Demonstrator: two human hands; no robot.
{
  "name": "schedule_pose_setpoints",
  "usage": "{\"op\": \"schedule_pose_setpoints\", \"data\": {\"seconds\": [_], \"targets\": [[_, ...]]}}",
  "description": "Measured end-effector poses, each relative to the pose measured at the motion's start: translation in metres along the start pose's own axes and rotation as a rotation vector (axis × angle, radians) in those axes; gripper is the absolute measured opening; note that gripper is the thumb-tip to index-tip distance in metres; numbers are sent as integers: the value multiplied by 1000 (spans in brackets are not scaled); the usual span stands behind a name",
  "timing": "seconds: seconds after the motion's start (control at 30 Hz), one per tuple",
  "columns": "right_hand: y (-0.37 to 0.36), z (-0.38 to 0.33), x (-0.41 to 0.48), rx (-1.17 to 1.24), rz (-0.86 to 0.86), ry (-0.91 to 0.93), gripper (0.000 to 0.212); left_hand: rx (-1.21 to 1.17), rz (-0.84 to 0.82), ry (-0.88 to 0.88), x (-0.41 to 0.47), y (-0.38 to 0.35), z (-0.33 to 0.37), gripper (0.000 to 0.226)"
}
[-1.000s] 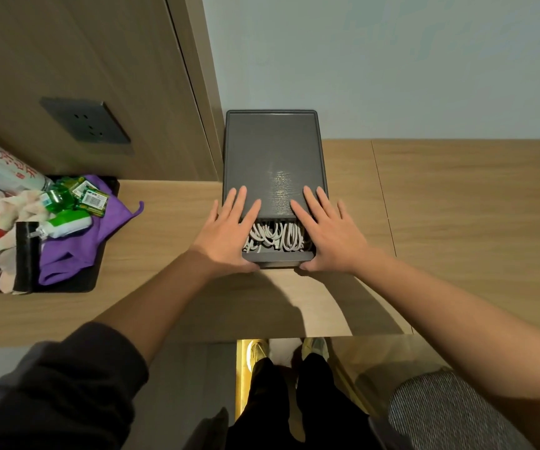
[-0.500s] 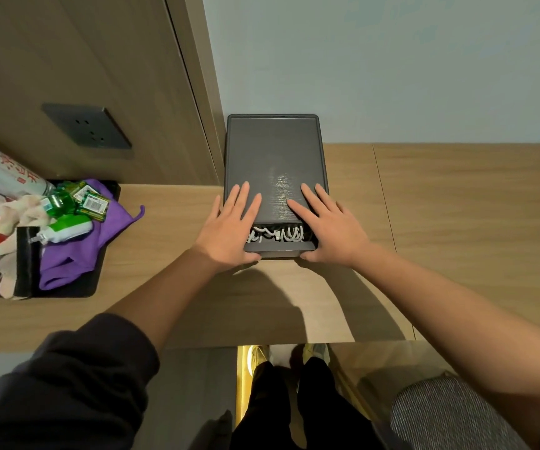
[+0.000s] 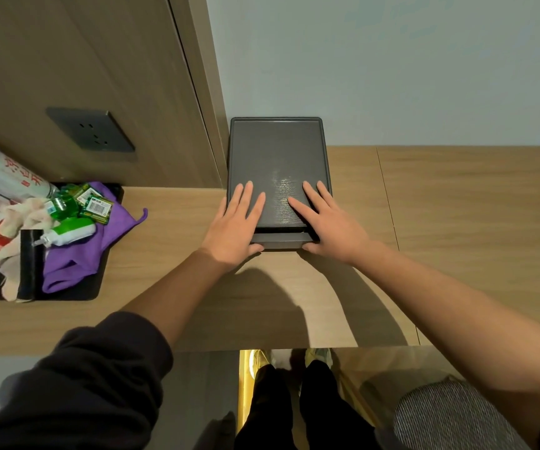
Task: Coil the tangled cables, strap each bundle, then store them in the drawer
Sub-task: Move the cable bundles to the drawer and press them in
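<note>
A dark grey drawer box stands on the wooden counter against the wall. Its drawer front is pushed almost flush with the box, and only a thin dark gap shows. The white cable bundles inside are hidden. My left hand lies flat with straight fingers on the box top at its left front corner, thumb against the drawer front. My right hand lies flat on the right front corner in the same way, thumb at the drawer front.
A black tray at the left holds a purple cloth, green packets, a small white bottle and cans. A grey wall socket sits on the wooden panel. The wooden counter extends to the right of the box.
The drawer has slid into the box under both hands. The white cables, visible a second ago, are now out of sight.
</note>
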State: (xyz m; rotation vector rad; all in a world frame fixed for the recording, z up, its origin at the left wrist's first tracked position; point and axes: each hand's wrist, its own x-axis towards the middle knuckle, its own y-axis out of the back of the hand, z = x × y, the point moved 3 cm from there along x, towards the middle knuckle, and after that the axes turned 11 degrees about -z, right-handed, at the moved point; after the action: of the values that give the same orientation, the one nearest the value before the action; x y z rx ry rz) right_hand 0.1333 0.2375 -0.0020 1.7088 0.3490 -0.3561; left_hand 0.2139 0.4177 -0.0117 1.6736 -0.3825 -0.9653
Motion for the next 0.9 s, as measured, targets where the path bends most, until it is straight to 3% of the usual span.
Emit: {"op": "schedule_pose_setpoints", "data": {"seconds": [0.9], "targets": [[1, -2, 17, -40, -7, -18, 96, -96, -77, -7, 24, 5, -9, 107]]}}
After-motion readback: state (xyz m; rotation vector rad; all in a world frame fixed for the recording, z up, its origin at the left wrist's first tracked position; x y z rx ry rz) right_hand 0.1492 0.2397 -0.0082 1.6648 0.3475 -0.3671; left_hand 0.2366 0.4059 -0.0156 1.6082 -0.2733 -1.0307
